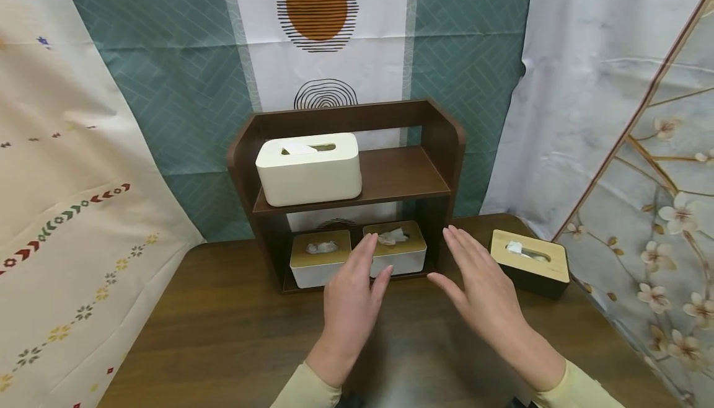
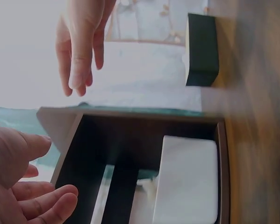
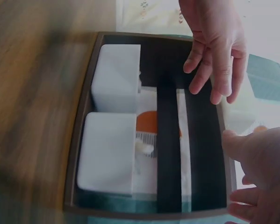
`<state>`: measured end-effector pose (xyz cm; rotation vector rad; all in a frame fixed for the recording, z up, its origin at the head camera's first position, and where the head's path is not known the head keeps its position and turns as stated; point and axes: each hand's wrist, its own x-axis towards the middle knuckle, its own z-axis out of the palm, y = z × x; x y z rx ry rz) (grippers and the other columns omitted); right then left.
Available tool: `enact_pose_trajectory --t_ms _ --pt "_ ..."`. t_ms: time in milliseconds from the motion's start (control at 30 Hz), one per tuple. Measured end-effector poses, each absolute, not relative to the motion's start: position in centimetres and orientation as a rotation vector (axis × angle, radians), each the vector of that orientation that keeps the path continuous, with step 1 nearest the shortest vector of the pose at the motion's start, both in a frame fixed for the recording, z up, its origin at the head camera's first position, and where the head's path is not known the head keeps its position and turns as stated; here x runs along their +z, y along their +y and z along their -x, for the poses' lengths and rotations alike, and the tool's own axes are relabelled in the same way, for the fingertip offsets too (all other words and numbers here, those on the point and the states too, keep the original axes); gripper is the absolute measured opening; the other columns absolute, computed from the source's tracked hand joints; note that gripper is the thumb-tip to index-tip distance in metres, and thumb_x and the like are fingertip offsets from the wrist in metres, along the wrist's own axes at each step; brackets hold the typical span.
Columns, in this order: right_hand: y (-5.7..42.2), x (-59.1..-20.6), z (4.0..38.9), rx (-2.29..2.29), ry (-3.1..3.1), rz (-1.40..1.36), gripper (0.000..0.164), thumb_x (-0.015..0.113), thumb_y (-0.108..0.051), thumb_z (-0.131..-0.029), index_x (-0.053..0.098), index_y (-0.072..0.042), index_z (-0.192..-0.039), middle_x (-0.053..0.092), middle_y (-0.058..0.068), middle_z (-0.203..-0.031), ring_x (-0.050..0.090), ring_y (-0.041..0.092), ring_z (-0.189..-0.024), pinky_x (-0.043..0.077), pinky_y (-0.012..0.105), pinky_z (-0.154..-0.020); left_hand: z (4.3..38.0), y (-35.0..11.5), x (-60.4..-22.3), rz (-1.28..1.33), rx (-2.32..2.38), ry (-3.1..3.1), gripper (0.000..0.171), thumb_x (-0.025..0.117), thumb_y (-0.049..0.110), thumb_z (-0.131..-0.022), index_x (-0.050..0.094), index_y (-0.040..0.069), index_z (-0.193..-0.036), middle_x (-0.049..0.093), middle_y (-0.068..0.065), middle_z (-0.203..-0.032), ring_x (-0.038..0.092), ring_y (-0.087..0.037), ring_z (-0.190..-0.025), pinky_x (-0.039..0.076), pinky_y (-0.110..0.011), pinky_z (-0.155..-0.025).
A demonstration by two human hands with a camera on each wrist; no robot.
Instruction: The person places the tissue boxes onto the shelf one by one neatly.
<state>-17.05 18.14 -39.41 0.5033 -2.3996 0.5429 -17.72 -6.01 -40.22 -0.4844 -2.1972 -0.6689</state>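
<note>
My left hand [image 1: 350, 302] is held over the table in front of the shelf, its fingers straight and its palm turned toward the other hand. Facing it, my right hand [image 1: 481, 284] has straight fingers too, and nothing is between the two. Behind the left fingertips stand two white tissue boxes with wooden lids, the left one [image 1: 318, 274] and the right one [image 1: 401, 261], on the lower level of a dark brown shelf [image 1: 401, 175]. A larger cream tissue box [image 1: 312, 178] sits on the upper level, at the left.
To the right of the shelf, a black tissue box [image 1: 532, 281] with a light wooden lid stands on the brown table [image 1: 223, 333]. Patterned cloths hang around, a green and white one [image 1: 184, 116] behind and a floral one [image 1: 658, 259] at the right.
</note>
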Motion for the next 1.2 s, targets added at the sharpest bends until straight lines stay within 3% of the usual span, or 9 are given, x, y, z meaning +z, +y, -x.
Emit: enact_pose_trajectory --t_ms 467,733,767,1067,1200 --pt "22.4 -40.6 15.7 0.48 -2.422 -0.426 0.092 0.095 -0.028 -0.088 0.05 -0.01 -0.166 0.053 0.017 -0.165 0.051 0.045 -0.149 0.049 0.068 -0.107 17.8 -1.4 -41.5 0.612 -0.634 -2.299 0.061 0.079 0.036 -0.106 0.06 0.01 -0.157 0.062 -0.011 -0.158 0.073 -0.028 -0.128 0.065 -0.045 -0.09" --pt "25.0 -41.3 15.5 0.424 -2.445 -0.382 0.092 0.092 -0.034 -0.091 0.047 -0.01 -0.168 0.052 0.021 -0.165 0.053 0.05 -0.145 0.049 0.07 -0.105 18.2 1.2 -42.0 0.657 -0.571 -2.324 0.06 0.076 0.04 -0.108 0.061 0.01 -0.157 0.063 -0.012 -0.157 0.072 -0.025 -0.129 0.065 -0.041 -0.091" --pt "25.3 -41.3 15.5 0.42 -2.455 -0.366 0.095 0.094 -0.028 -0.089 0.046 -0.01 -0.169 0.051 0.021 -0.165 0.052 0.05 -0.145 0.049 0.07 -0.105 18.3 1.5 -42.0 0.663 -0.568 -2.337 0.059 0.074 0.041 -0.108 0.061 0.011 -0.158 0.062 -0.011 -0.158 0.071 -0.025 -0.13 0.065 -0.04 -0.092" --pt "28.4 -42.2 15.6 0.381 -2.486 -0.305 0.094 0.092 -0.029 -0.091 0.045 -0.006 -0.168 0.048 0.025 -0.166 0.051 0.056 -0.143 0.046 0.075 -0.104 19.3 5.0 -42.8 0.72 -0.54 -2.511 0.059 0.066 0.045 -0.112 0.056 0.017 -0.163 0.054 -0.007 -0.166 0.067 -0.024 -0.137 0.058 -0.041 -0.106" --pt "29.8 -42.8 15.7 0.348 -2.493 -0.284 0.095 0.093 -0.029 -0.091 0.043 -0.005 -0.169 0.048 0.029 -0.164 0.052 0.057 -0.141 0.046 0.078 -0.099 19.9 6.5 -43.2 0.725 -0.518 -2.56 0.059 0.066 0.046 -0.112 0.055 0.019 -0.164 0.051 -0.005 -0.168 0.065 -0.021 -0.138 0.059 -0.04 -0.105"
